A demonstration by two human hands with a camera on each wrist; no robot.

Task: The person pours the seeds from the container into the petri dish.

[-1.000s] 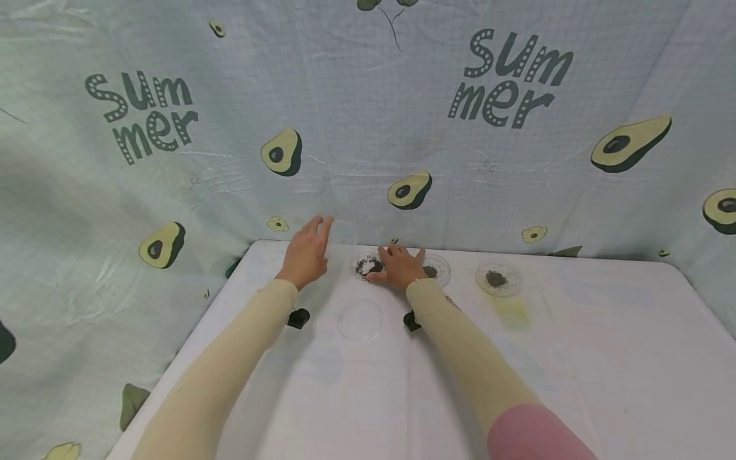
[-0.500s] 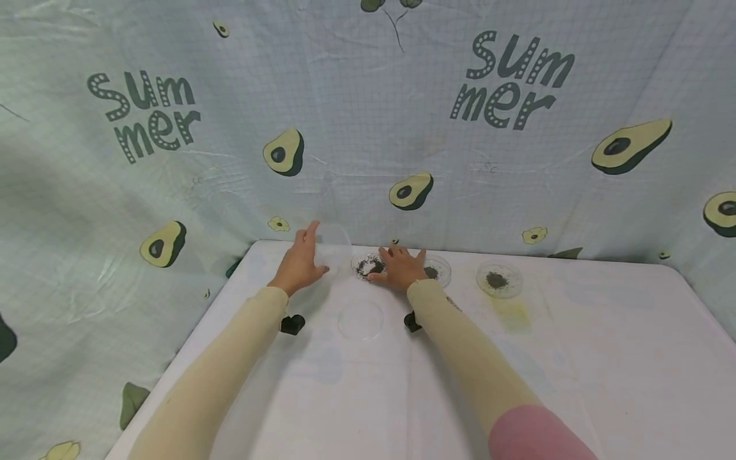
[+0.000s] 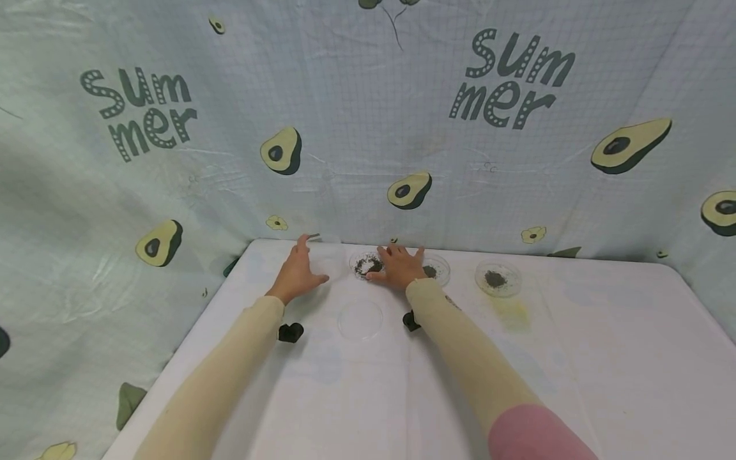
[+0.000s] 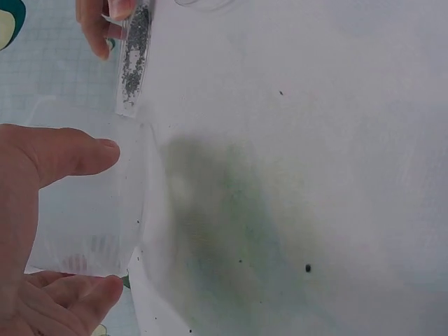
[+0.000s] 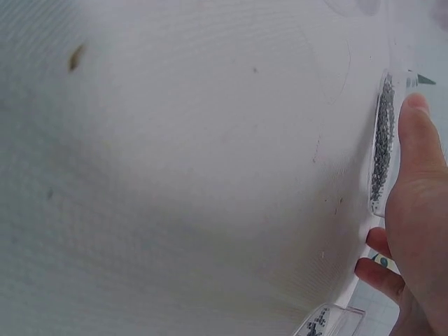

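My left hand (image 3: 296, 275) grips a clear plastic container (image 4: 87, 199) by its sides, thumb on one side and fingers on the other, at the table's back edge. Just right of it sits a clear petri dish (image 3: 364, 265) with dark granules scattered over its bottom. Spread fingers of my right hand (image 3: 399, 267) touch that dish's right rim; its thumb lies along the wall in the right wrist view. Partly behind this hand is a second granule-filled petri dish (image 3: 439, 269).
A third petri dish (image 3: 498, 280) holding a dark heap stands farther right. Nearer me lies a clear round dish or lid (image 3: 360, 321). The white table (image 3: 368, 396) ends against a hanging printed sheet (image 3: 345, 96). Loose dark specks (image 4: 308, 267) dot the table by the left hand.
My left hand has lowered and shifted slightly left with the clear container, turning it from raised and tilted down toward the table. My right hand has stayed at the dish.
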